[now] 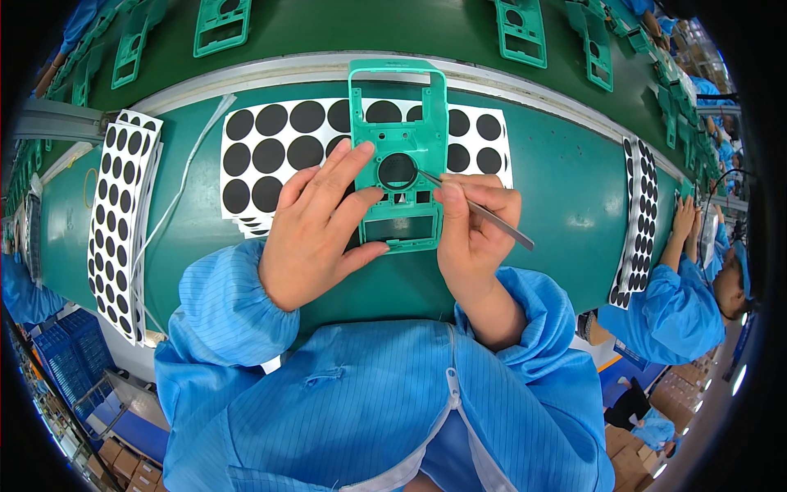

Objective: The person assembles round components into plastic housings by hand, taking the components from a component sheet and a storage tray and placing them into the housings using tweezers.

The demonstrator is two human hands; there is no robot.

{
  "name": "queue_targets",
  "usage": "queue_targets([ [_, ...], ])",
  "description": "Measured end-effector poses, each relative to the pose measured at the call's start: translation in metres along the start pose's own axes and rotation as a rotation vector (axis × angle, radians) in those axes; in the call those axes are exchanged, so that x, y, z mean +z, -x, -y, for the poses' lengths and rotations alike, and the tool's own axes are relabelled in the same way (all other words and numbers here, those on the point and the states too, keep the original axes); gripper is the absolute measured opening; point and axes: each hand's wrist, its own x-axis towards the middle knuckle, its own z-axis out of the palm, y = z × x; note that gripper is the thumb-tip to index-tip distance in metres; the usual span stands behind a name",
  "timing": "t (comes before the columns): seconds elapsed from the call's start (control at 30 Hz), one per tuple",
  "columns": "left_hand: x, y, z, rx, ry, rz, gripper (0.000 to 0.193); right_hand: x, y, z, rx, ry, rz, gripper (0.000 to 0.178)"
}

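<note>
A green plastic housing [443, 107], with a large rectangular opening and a round recess, lies in front of me over white sheets. A black round disc [398, 170] sits in the recess. My left hand [320, 217] holds the housing's left side, its fingers on the frame and its thumb by the lower edge. Metal tweezers [502, 221] are pinched in my right hand [475, 221], their tip at the right rim of the disc. Under the housing, the sheet of black round stickers [283, 139] is partly covered.
More sticker sheets stand stacked at left [123, 221] and right [635, 221] on the green table [557, 197]. Beyond a metal rail [295, 70], a dark green conveyor belt [344, 29] carries several similar housings. A white strap [184, 176] crosses the left side. A co-worker [672, 312] sits at right.
</note>
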Motion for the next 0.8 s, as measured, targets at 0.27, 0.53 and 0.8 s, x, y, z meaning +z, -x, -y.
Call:
queue_targets([
  [0.27, 0.0, 0.0, -0.002, -0.01, -0.011, -0.005, 0.055, -0.001, 0.001, 0.0, 0.009, 0.027, -0.002, 0.016],
  [0.53, 0.004, -0.011, -0.005, 0.024, -0.143, -0.111, 0.05, -0.001, 0.0, 0.004, -0.006, 0.138, 0.052, 0.016],
  [0.8, 0.016, -0.018, -0.006, 0.018, -0.238, -0.167, 0.046, 0.0, -0.002, 0.005, -0.148, 0.288, 0.089, 0.015],
])
